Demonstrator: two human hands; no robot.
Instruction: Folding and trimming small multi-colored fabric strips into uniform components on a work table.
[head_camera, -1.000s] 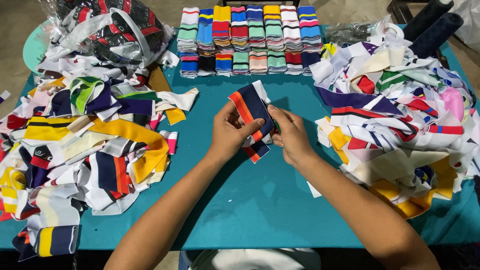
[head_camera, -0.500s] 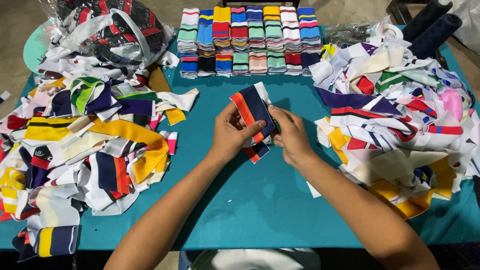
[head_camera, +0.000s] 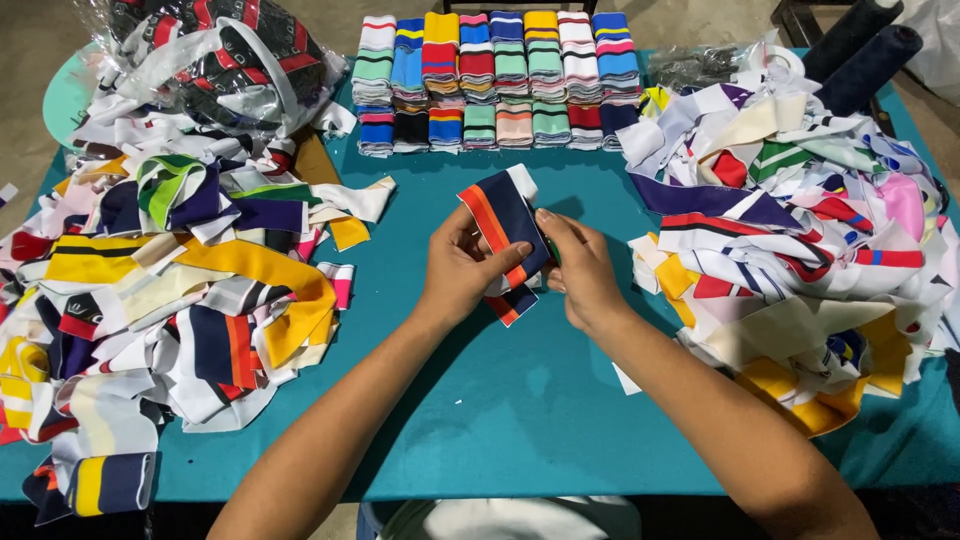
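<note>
Teal table (head_camera: 520, 420), hands (head_camera: 520, 265) pinching cuff (head_camera: 503, 215)

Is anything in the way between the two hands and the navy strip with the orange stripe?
Nothing visible. The left hand and right hand both already grip the navy strip directly, above a bare patch of the teal table. The scrap piles lie off to the sides.

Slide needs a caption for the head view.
Both hands, left hand and right hand, fold a navy strip between two fabric piles on a teal table.
</note>
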